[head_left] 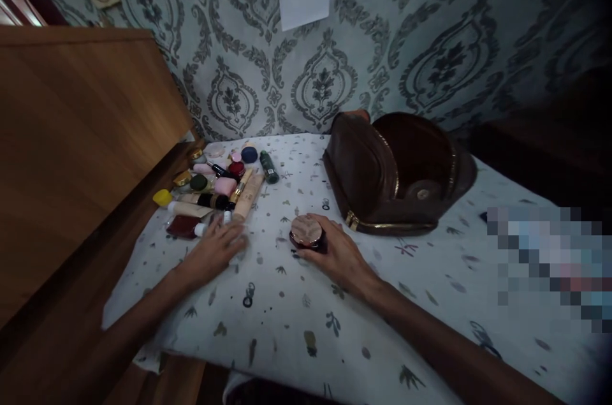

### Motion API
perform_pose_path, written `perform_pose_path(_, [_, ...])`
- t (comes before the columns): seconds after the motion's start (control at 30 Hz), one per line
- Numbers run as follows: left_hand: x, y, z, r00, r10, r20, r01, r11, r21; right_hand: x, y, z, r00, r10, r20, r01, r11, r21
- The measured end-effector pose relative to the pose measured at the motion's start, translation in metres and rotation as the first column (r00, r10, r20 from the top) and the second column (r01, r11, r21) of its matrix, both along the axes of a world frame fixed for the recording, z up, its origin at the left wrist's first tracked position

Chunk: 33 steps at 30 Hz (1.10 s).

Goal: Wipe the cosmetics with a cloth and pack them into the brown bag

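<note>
A small round jar (306,231) with a marbled pinkish-brown lid and darker base is held between the thumb and fingers of my right hand (342,258), at the middle of the bed-like cloth surface. My left hand (217,249) is at the near edge of a cosmetics group, slightly blurred, fingers stretched apart. Something clear shows under its fingertips; I cannot make out whether they touch it. Beside that hand lie a dark red bottle (184,226) with a white cap and a beige tube (248,196). A pink item (225,186) lies farther back.
A brown zippered bag (368,169) stands gaping at the back right. A green bottle (269,167) and a dark blue round container (249,154) lie near the wall. A wooden panel (81,137) borders the left side. White patterned cloth (277,322) covers the surface.
</note>
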<state>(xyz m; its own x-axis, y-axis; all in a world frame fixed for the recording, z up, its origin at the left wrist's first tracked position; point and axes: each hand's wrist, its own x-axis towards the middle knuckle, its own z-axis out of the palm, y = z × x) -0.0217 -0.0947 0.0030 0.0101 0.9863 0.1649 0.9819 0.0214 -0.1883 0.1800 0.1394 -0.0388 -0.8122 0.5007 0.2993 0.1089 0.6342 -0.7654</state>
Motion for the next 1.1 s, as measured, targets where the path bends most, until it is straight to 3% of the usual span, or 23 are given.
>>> perform_pose_path(0.1, [-0.023, 0.004, 0.006, 0.987, 0.159, -0.014, -0.157, 0.982, 0.103, 0.0, 0.001, -0.001, 1.0, -0.011, -0.001, 0.011, 1.0, 0.004])
perform_pose_path(0.2, [-0.019, 0.018, 0.017, 0.969, 0.178, 0.169, -0.212, 0.955, 0.208, 0.001, 0.0, 0.003, 1.0, -0.003, 0.021, 0.003, 1.0, -0.007])
perform_pose_path(0.37, [0.031, 0.067, 0.027, 0.87, -0.202, 0.45, 0.018, 0.925, 0.38, 0.003, 0.0, 0.008, 1.0, 0.015, 0.011, -0.015, 1.0, -0.019])
perform_pose_path(0.47, [0.057, 0.107, 0.02, 0.793, -0.371, 0.483, 0.274, 0.926, 0.261, 0.005, 0.002, 0.005, 0.999, 0.034, -0.031, -0.034, 0.999, -0.006])
perform_pose_path(0.6, [0.061, 0.136, 0.006, 0.757, -0.382, 0.53, 0.329, 0.924, 0.196, 0.008, 0.006, 0.002, 0.999, 0.025, -0.042, -0.026, 0.999, -0.021])
perform_pose_path(0.8, [0.044, 0.112, -0.008, 0.714, -0.092, 0.694, 0.039, 0.995, 0.092, 0.009, 0.005, 0.008, 0.997, 0.064, -0.044, -0.065, 0.997, -0.032])
perform_pose_path(0.87, [0.041, 0.1, -0.016, 0.731, -0.055, 0.68, 0.026, 0.998, 0.053, 0.009, 0.004, 0.01, 0.997, 0.069, -0.042, -0.07, 0.997, -0.018])
perform_pose_path(1.0, [0.046, 0.083, -0.033, 0.842, -0.06, 0.536, 0.075, 0.997, -0.007, 0.008, 0.001, 0.013, 0.998, 0.057, -0.026, -0.057, 0.998, 0.003])
perform_pose_path(1.1, [0.053, 0.073, -0.043, 0.881, -0.043, 0.471, 0.035, 0.999, 0.025, 0.008, 0.0, 0.01, 0.997, 0.07, -0.031, -0.069, 0.997, 0.016])
